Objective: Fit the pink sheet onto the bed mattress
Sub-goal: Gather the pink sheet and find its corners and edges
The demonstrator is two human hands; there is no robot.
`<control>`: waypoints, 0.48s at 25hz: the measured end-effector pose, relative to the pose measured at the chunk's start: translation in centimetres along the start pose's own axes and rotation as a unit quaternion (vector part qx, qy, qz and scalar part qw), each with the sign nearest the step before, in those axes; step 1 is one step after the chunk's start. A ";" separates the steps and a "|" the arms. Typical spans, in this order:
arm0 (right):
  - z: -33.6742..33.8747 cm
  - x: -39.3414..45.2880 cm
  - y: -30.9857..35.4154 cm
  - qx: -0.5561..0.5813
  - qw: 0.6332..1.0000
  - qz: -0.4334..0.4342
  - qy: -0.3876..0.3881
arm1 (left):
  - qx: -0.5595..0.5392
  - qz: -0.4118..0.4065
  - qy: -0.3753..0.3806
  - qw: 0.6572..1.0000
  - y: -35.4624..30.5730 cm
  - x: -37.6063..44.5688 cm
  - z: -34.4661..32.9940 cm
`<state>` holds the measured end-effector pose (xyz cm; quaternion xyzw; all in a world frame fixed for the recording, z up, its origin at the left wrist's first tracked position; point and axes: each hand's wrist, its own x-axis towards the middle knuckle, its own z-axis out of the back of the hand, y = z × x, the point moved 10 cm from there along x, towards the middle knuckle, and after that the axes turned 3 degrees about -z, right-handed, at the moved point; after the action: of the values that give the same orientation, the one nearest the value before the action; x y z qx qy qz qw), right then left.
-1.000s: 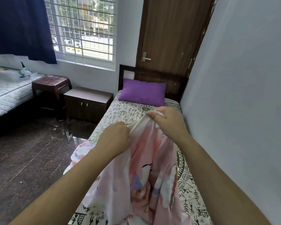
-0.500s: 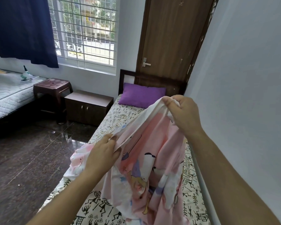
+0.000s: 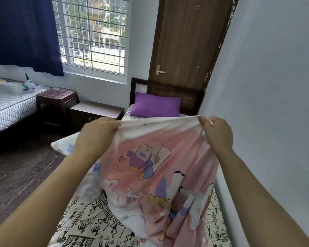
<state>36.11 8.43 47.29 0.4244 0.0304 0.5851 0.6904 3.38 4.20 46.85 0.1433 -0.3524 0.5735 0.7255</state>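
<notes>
I've got the pink sheet (image 3: pixel 161 168) up in the air btwn both hands, its white top edge pulled nearly straight from one fist to the other. My left hand (image 3: pixel 96 132) is clenched on the edge at the left end, fingers curled round bunched cloth. My right hand (image 3: pixel 217 132) pinches the other end, thumb on top w/ a bit of white cloth poking out past the fingers.

Below my grip the sheet hangs in loose folds, cartoon print facing me, and its lower part piles on the bed (image 3: pixel 89 223) just under my forearms. One corner sticks out to the left, behind my left wrist, past the bed's side. The bed already wears a white cover w/ black figure drawings, showing below and left of the hanging cloth, plus a strip at the right by the wall (image 3: pixel 275 104).

Beyond my hands, at the far end of the bed, a purple pillow (image 3: pixel 156 105) leans at the dark headboard (image 3: pixel 168 88), w/ a brown door (image 3: pixel 187 41) behind it. Left of my left hand, further off: a low cabinet (image 3: pixel 96 108), then a dark red stool (image 3: pixel 58 95), then a bare mattress (image 3: pixel 9 104) on another bed. Above those, a barred window (image 3: pixel 93 32) and a dark blue curtain (image 3: pixel 23 32). The floor (image 3: pixel 20 172) down left is dark and shiny.
</notes>
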 end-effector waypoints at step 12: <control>2.5 0.6 -2.7 0.003 0.993 -0.076 -0.086 | 0.073 0.026 0.157 0.985 1.4 -2.5 -8.6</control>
<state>39.76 7.66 47.49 0.4715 0.0050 0.4923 0.7316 4.81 8.03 38.77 0.0946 -0.1947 0.6316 0.7444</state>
